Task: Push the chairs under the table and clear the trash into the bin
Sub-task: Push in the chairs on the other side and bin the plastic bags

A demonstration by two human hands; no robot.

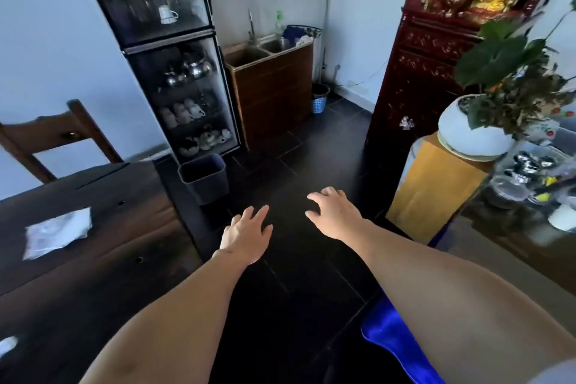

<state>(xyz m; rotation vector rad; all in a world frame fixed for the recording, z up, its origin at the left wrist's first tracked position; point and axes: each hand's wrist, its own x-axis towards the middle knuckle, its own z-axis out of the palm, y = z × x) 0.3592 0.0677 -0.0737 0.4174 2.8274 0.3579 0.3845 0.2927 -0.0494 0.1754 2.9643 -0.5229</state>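
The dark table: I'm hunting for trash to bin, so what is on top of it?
On the dark table lies a crumpled clear plastic wrapper, and a small white scrap shows at the picture's edge. The rest of the tabletop lies out of view.

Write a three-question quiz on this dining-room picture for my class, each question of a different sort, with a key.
1. True or false: the left hand holds the white crumpled wrapper.
2. Where does the dark bin stand?
A. on the table
B. on the floor beside the table's corner, before the glass cabinet
C. next to the plant pot
3. Fill in: the chair stands at the table's ____ side, seen from the camera.

Key
1. False: both the left hand and the right hand are open and empty over the floor; the wrapper lies on the table.
2. B
3. far
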